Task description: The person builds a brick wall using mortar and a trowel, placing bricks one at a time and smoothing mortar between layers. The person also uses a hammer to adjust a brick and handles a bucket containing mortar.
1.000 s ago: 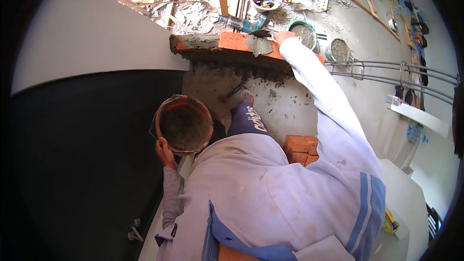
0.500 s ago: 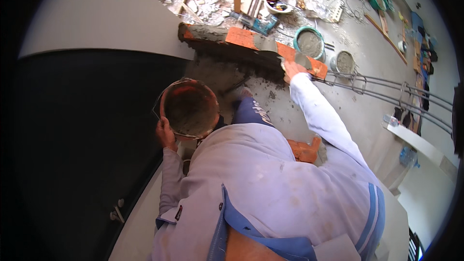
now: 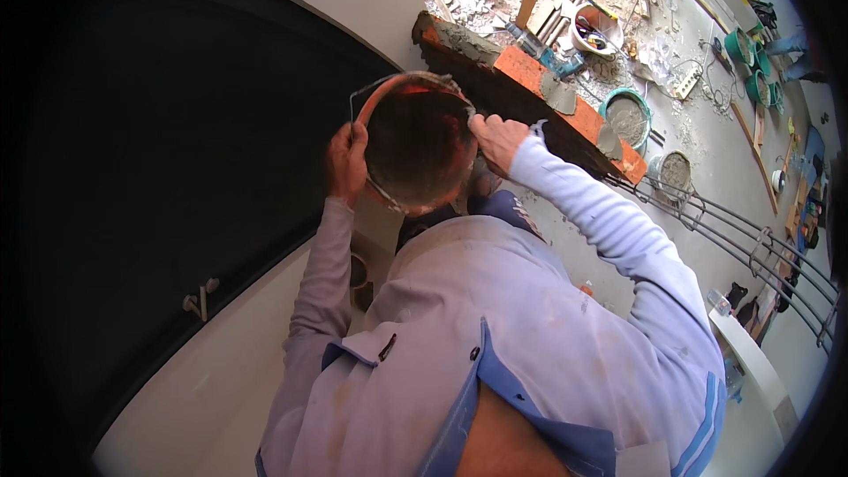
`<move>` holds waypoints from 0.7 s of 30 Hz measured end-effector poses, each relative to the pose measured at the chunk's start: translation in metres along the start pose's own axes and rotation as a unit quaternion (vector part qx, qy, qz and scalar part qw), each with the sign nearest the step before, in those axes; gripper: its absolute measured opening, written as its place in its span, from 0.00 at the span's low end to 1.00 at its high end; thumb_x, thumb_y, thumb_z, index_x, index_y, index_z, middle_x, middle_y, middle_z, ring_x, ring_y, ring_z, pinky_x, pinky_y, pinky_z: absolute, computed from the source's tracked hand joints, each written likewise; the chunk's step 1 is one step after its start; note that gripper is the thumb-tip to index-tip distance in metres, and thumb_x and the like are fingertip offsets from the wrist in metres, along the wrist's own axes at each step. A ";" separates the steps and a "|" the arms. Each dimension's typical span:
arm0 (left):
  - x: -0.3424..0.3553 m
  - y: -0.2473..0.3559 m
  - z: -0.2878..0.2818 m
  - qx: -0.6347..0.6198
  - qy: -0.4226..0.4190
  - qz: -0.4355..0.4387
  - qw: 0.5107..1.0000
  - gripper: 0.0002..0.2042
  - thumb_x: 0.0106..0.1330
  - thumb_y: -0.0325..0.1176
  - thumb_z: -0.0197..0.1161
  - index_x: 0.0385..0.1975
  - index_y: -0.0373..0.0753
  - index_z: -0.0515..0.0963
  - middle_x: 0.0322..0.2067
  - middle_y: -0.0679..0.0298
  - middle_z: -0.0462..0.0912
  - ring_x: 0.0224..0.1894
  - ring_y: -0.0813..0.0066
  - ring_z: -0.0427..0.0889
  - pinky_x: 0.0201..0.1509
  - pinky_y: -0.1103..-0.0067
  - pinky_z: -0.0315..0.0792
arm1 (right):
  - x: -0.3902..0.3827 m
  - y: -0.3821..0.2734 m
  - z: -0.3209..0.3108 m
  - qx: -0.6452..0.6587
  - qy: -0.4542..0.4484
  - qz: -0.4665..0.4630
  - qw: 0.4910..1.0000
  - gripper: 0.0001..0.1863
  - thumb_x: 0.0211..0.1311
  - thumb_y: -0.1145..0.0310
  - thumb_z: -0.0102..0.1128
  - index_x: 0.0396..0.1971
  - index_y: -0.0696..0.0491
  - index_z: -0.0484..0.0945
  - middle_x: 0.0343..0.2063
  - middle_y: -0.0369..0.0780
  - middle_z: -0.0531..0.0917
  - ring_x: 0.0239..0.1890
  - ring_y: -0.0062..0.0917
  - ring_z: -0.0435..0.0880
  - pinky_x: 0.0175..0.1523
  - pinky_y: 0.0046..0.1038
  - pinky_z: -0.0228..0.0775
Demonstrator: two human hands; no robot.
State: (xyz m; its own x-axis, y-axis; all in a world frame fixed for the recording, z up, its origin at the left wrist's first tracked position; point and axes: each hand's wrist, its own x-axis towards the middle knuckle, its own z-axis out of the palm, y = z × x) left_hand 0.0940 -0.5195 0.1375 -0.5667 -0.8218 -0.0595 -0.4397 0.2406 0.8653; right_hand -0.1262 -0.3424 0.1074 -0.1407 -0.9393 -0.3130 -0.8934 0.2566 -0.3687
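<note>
An orange-rimmed bucket (image 3: 415, 155) is tilted up in front of my body, its dark inside facing me. My left hand (image 3: 347, 161) grips its left side, close to the wire handle. At the right rim, my right hand (image 3: 500, 141) is closed with its fingers curled. A small grey edge shows by those fingers, but what they hold is too small to make out. Beyond the bucket runs a low wall of orange bricks (image 3: 519, 69), with grey mortar (image 3: 558, 93) on its top.
Steel reinforcing bars (image 3: 733, 234) stretch out to the right from the wall's end. Behind the wall stand a teal tub of mortar (image 3: 629, 119), a grey bucket (image 3: 675, 172), a white bucket of tools (image 3: 596, 31) and a blue power drill (image 3: 552, 57). A dark panel (image 3: 177, 124) fills the left.
My right hand has left the brick wall and come to the bucket's right rim. My left hand has raised the bucket and moved it right. The view has turned.
</note>
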 end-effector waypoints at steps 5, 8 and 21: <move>0.021 0.004 0.005 -0.101 -0.002 0.002 0.995 0.19 0.75 0.41 0.50 0.20 0.40 0.65 0.18 0.77 0.59 0.23 0.88 0.55 0.25 0.82 0.52 | -0.021 -0.017 0.015 0.072 -0.088 -0.051 0.992 0.15 0.58 0.69 0.51 0.44 0.58 0.63 0.31 0.50 0.77 0.30 0.47 0.82 0.35 0.44 0.75; 0.022 0.006 -0.002 -0.182 -0.024 -0.023 0.983 0.17 0.75 0.40 0.48 0.23 0.38 0.70 0.20 0.78 0.63 0.24 0.89 0.58 0.26 0.84 0.54 | -0.049 -0.007 -0.018 0.043 -0.053 -0.053 0.996 0.16 0.58 0.69 0.52 0.44 0.57 0.62 0.32 0.52 0.77 0.29 0.48 0.81 0.34 0.47 0.74; 0.030 0.039 -0.008 -0.293 -0.079 0.030 0.952 0.15 0.76 0.37 0.48 0.26 0.39 0.70 0.24 0.77 0.68 0.28 0.90 0.62 0.31 0.88 0.60 | -0.051 -0.003 -0.040 0.108 -0.011 -0.076 0.991 0.15 0.59 0.67 0.51 0.43 0.56 0.63 0.30 0.53 0.79 0.32 0.50 0.82 0.36 0.46 0.75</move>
State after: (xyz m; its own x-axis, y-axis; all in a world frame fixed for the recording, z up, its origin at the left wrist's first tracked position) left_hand 0.0654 -0.5385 0.1734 -0.6966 -0.7166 -0.0353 0.0351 -0.0832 0.9959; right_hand -0.1334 -0.3045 0.1597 -0.0008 -0.9662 -0.2577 -0.7906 0.1584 -0.5915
